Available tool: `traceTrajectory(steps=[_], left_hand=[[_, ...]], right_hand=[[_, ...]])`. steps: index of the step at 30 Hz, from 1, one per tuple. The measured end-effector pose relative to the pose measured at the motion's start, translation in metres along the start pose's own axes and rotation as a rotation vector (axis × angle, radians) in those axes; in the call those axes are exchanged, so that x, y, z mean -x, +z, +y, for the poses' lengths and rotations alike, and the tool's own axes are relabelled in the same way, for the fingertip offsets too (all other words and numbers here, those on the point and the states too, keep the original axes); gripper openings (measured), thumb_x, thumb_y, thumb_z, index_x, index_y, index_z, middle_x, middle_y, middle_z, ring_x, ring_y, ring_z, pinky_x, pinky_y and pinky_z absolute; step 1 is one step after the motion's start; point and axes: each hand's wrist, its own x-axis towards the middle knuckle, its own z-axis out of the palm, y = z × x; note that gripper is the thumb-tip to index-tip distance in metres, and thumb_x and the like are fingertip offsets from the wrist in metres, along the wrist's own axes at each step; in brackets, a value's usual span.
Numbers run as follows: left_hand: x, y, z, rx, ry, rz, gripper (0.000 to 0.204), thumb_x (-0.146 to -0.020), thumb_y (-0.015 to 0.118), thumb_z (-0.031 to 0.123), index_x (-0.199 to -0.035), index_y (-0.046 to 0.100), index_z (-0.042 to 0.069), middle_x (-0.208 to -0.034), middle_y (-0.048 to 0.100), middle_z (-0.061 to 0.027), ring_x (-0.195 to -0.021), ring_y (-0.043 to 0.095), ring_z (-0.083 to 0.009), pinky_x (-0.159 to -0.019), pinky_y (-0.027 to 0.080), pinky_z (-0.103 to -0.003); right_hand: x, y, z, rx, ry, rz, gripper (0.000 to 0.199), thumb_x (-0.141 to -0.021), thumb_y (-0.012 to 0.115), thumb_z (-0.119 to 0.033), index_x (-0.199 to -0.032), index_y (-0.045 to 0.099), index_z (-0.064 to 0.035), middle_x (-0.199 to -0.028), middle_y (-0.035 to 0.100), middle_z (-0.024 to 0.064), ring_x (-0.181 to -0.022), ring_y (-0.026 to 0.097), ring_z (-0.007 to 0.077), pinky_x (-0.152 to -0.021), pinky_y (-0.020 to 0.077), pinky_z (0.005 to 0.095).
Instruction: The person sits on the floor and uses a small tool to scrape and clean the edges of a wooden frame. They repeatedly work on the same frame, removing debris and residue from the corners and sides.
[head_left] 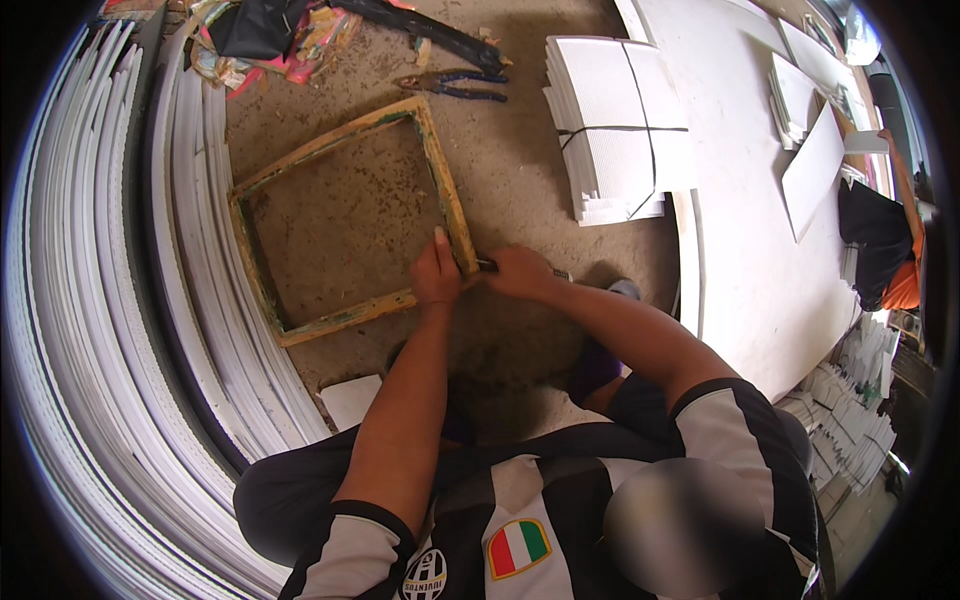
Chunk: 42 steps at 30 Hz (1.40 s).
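Note:
A worn wooden frame (345,130), yellowish with dark green stains, lies on the floor in front of me. Nothing spans its opening, and the floor shows through. My left hand (436,272) grips the frame's right side close to the near right corner, thumb pointing up along the inner edge. Just right of that corner, my right hand (520,273) is closed around a slim tool (487,265). Its dark narrow end meets the frame's outer edge, and a bit of handle sticks out behind the fist. My fingers hide the rest, so its kind is unclear.
Blue-handled pliers (465,86) and a dark bar (430,30) lie beyond the frame, near a colourful scrap heap (300,50). White sheets (190,200) are stacked along the left. A strapped white bundle (610,110) sits right, beside a white table (760,260); another person (880,235) is beyond it.

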Motion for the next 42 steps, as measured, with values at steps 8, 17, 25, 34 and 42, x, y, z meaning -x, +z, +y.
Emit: traceTrajectory(steps=[8, 17, 25, 34, 42], left_hand=[[-0.006, -0.003, 0.005, -0.093, 0.057, -0.054, 0.049, -0.107, 0.047, 0.050, -0.123, 0.062, 0.007, -0.090, 0.072, -0.0225, -0.082, 0.071, -0.0434, -0.069, 0.052, -0.053], [-0.035, 0.015, 0.036, -0.171, 0.048, -0.134, 0.036, -0.109, 0.047, 0.044, -0.109, 0.054, 0.008, -0.085, 0.069, -0.0213, -0.081, 0.067, -0.0468, -0.066, 0.048, -0.056], [-0.068, 0.019, 0.056, -0.198, 0.026, -0.125, 0.039, -0.109, 0.046, 0.042, -0.108, 0.058, 0.005, -0.092, 0.067, -0.0226, -0.086, 0.065, -0.0453, -0.073, 0.048, -0.054], [-0.017, -0.001, 0.003, -0.679, 0.422, 0.065, 0.034, -0.108, 0.049, 0.038, -0.109, 0.068, 0.010, -0.103, 0.071, -0.0131, -0.094, 0.064, -0.0356, -0.082, 0.050, -0.050], [-0.034, 0.012, 0.008, -0.561, 0.464, 0.035, 0.038, -0.107, 0.051, 0.041, -0.093, 0.069, 0.010, -0.100, 0.069, -0.0095, -0.099, 0.064, -0.0346, -0.082, 0.051, -0.050]], right_hand=[[0.011, -0.014, -0.017, 0.014, 0.007, 0.107, 0.043, -0.101, 0.054, -0.045, -0.110, 0.065, -0.0041, -0.091, 0.071, 0.0245, -0.091, 0.068, 0.0461, -0.081, 0.0521, 0.0561], [0.006, -0.018, 0.011, -0.146, 0.082, 0.301, 0.030, -0.104, 0.054, -0.035, -0.108, 0.059, -0.0057, -0.087, 0.069, 0.0250, -0.089, 0.066, 0.0485, -0.076, 0.0480, 0.0582], [0.001, -0.024, 0.007, -0.234, 0.127, 0.327, 0.036, -0.103, 0.055, -0.038, -0.113, 0.064, -0.0044, -0.093, 0.070, 0.0258, -0.093, 0.067, 0.0474, -0.080, 0.0505, 0.0547], [-0.023, -0.019, -0.006, -0.510, 0.221, 0.266, 0.046, -0.103, 0.054, -0.040, -0.096, 0.070, 0.0027, -0.092, 0.069, 0.0297, -0.094, 0.066, 0.0496, -0.084, 0.0502, 0.0553], [-0.044, -0.036, 0.008, -0.344, 0.238, 0.367, 0.038, -0.101, 0.057, -0.040, -0.100, 0.071, -0.0045, -0.090, 0.072, 0.0269, -0.093, 0.068, 0.0483, -0.082, 0.0528, 0.0545]])
